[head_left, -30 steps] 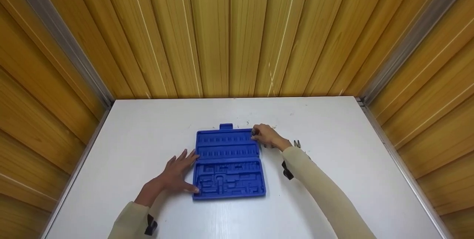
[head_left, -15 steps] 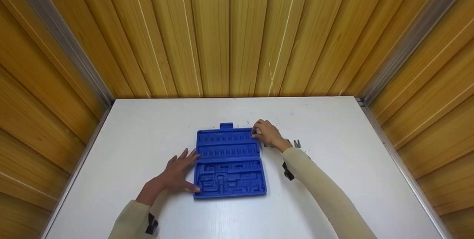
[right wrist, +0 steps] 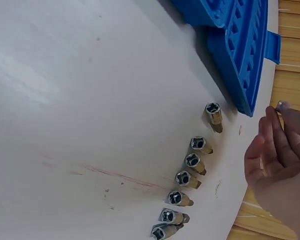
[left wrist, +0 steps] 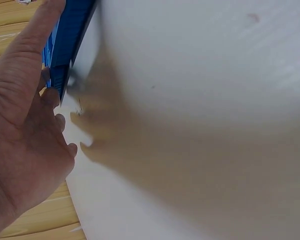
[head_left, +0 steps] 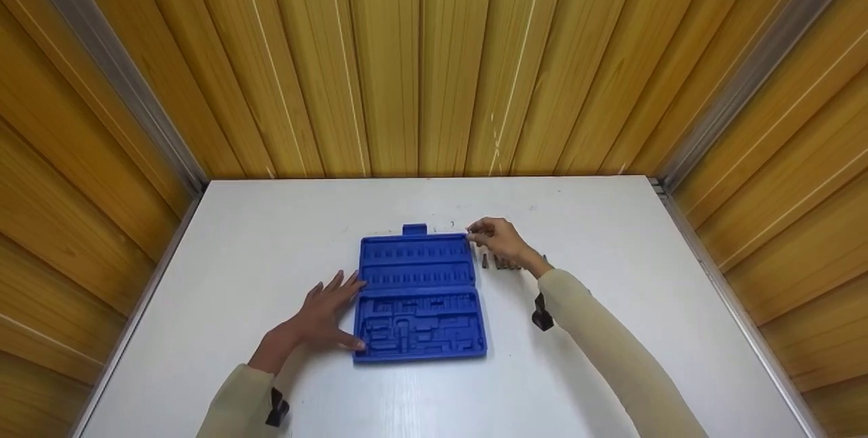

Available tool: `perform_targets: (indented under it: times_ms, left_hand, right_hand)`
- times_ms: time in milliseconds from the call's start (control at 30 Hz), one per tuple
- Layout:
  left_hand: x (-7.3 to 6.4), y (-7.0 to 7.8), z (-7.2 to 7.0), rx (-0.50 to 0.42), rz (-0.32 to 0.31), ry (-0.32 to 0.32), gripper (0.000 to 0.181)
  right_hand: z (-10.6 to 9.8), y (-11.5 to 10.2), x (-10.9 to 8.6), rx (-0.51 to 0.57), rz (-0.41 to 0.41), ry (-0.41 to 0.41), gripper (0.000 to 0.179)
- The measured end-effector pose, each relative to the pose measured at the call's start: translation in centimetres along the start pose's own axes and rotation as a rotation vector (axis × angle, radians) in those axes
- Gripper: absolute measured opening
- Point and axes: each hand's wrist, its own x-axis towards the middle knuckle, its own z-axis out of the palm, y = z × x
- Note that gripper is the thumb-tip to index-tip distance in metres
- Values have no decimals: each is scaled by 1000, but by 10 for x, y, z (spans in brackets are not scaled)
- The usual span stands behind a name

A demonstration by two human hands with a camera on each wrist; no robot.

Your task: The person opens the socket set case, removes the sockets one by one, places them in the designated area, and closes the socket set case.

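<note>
A blue plastic tool case (head_left: 415,263) lies opened flat on the white table, its moulded slots bare. My left hand (head_left: 319,319) spreads its fingers along the case's left edge, thumb on the lower corner; the left wrist view shows the same hand (left wrist: 27,120) beside the blue case (left wrist: 72,30). Just off the upper right corner, my right hand (head_left: 500,238) pinches a small metal socket bit (right wrist: 279,106) between thumb and fingers, mostly hidden by them. In the right wrist view, several silver socket bits (right wrist: 192,161) stand in a row near the case.
The white table (head_left: 576,214) runs back to a yellow wood-patterned wall (head_left: 420,65), with similar walls at both sides. The case's latch tab (head_left: 414,229) sticks out at its far edge. Small dark specks and reddish marks (right wrist: 122,176) dot the tabletop.
My right hand has moved from the case's upper right edge slightly right and away, uncovering more of the row of socket bits. The left hand and the case stay nearly still.
</note>
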Motion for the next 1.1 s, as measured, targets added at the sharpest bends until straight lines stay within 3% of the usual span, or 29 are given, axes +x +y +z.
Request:
perform_targets:
  times_ms: [200,600,1100]
  left_hand:
    - [4,-1,-1,5,1,-9,123]
    - [1,3,0,19,-25,-1,122]
    - [-2,4,-2,21,-27,-7,123]
  right_hand:
    - [-9,2,-12,117,26,-62,36]
    - [-22,9,-34,187,60,-44,43]
    - [-48,30,-60,259,161,10,45]
